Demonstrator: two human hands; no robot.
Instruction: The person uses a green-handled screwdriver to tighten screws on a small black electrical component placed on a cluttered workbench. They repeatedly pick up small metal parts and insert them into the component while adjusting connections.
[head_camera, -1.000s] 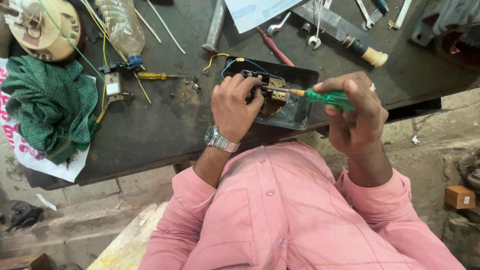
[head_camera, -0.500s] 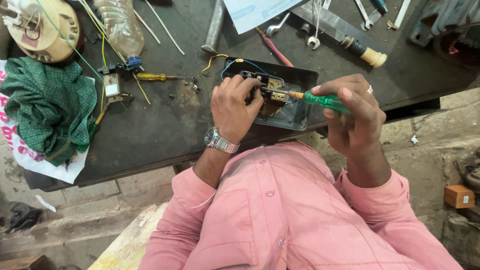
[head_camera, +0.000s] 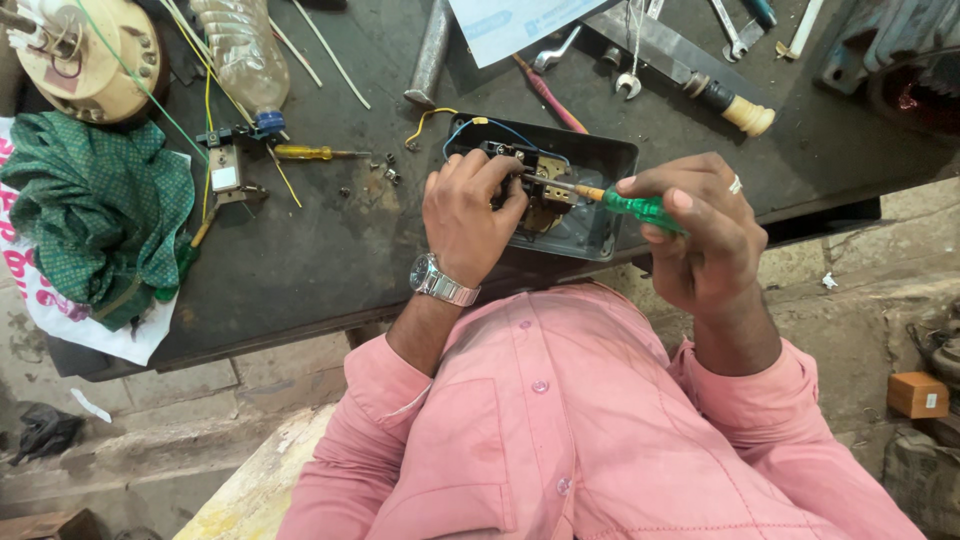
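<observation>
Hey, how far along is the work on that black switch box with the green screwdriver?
Done: the black box lies open, small screws loose on the bench. In hand: the left hand steadies the brass parts while the right hand drives the green screwdriver into them. Left: the wires trail free, and no cover is fitted.

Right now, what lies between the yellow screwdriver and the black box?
Head view: small loose screws on the dark table, between the yellow screwdriver and the black box.
</observation>
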